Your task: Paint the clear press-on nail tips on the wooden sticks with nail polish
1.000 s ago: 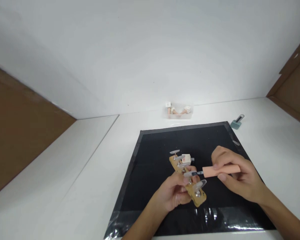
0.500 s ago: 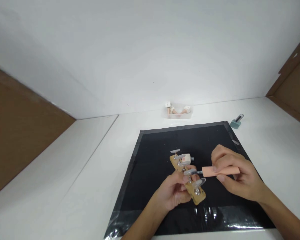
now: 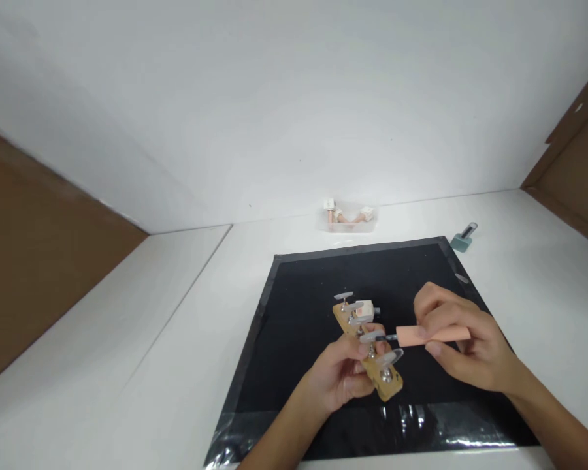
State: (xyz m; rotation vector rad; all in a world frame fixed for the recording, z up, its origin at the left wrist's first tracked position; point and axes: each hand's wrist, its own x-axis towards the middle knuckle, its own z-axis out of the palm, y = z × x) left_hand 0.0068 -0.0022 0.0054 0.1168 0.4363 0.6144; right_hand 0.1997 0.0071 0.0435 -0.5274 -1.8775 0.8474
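This looks like a small indoor work booth: a white table (image 3: 176,372) lies under the black mat (image 3: 304,281), a white wall (image 3: 294,117) rises beyond the mat, brown boards (image 3: 39,261) stand well left and right of it, and a clear box (image 3: 351,228) of small bottles (image 3: 367,213) sits behind it.

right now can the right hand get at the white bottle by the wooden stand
Probably yes: the side of the white bottle toward the right hand looks unblocked, though that hand grips the peach brush handle.

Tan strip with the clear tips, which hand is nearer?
Left. The left hand grips the tan strip; the right hand is off to its right, holding the peach brush handle.
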